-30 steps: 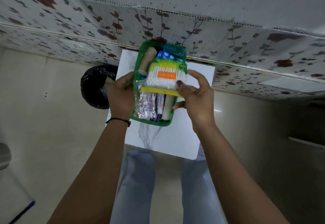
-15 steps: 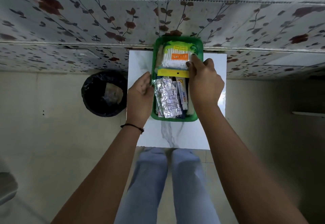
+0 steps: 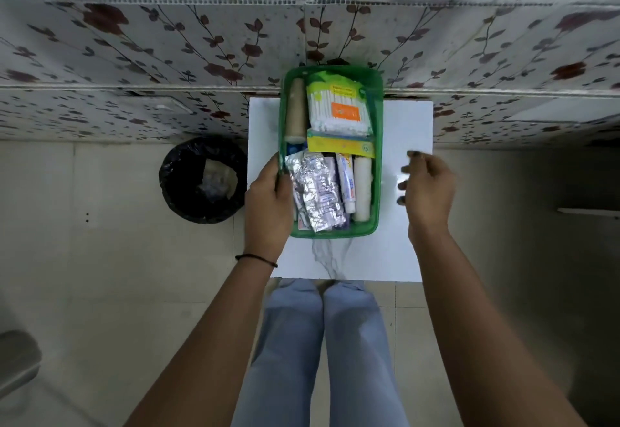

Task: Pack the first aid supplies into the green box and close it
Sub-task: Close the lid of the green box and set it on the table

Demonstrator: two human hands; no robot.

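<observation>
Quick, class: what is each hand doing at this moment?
Left hand: gripping the left rim of the green box.
Right hand: open, holding nothing, apart from the box.

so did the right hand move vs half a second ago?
Yes. The right hand has left the green box and now hangs open over the white table, to the box's right.

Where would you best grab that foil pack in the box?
Probably by the foil pack's near end, coming from above: it lies flat on top of the other supplies, and that end sticks up by the box's near wall, clear of the left hand.
</observation>
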